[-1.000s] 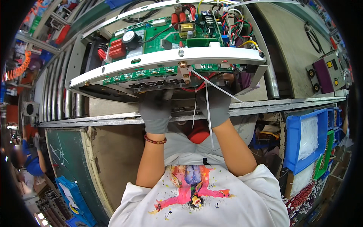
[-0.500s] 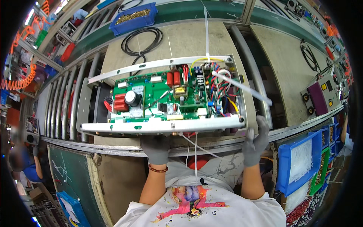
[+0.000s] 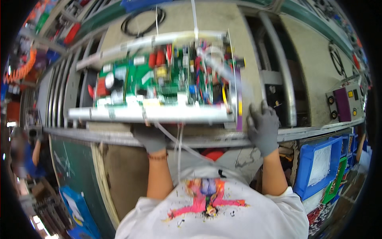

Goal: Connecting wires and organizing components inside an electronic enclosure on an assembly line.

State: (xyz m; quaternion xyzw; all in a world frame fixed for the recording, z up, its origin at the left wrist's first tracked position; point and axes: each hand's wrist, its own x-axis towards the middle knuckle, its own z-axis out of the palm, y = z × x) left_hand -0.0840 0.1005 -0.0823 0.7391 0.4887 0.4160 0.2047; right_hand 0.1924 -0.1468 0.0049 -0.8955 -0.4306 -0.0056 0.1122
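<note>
An open metal chassis [image 3: 167, 114] holds a green circuit board [image 3: 141, 79] with red and black components. Bundled coloured wires [image 3: 209, 75] and white cable ties [image 3: 195, 20] stand out at its right part. My left hand [image 3: 151, 137], in a grey glove, is at the chassis's near side; its fingers are hidden under the near rail. My right hand [image 3: 264, 129], also gloved, lies apart from the chassis's right end with fingers spread at the near edge of the board. A purple strip [image 3: 239, 115] shows at that end. Motion blurs the chassis.
A pale wooden board [image 3: 223, 24] lies under the chassis on a roller conveyor [image 3: 59, 95]. A coiled black cable [image 3: 129, 28] is behind. At the right are a purple and grey device [image 3: 344, 104] and blue bins [image 3: 304, 171]. A person in blue [image 3: 34, 159] is at far left.
The chassis has moved left and farther from me, with my left hand still at its near side. My right hand has gone forward onto the board's near edge, fingers spread.
</note>
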